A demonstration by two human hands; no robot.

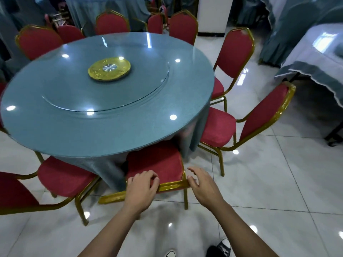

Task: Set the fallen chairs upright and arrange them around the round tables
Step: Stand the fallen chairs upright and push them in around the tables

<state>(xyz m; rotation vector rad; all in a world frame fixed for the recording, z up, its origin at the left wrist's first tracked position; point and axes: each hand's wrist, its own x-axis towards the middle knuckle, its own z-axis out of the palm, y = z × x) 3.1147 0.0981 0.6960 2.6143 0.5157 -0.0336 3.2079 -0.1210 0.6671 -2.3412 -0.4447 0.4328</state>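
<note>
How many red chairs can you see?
10 chairs: near chair between left hand and right hand; one near left; two on the right; five across the far side; a sliver at the left edge. Others may be hidden behind the table.

Glossy glass tabletop [74, 115], cloth-padded chairs [156, 162]

Bright overhead lamps throw white glare spots on the glass table [78, 127] and glossy floor [278, 182], while edges bend and blur.

Round table [104, 115], red chairs around it, both hands on nearest chair [157, 164]
</note>
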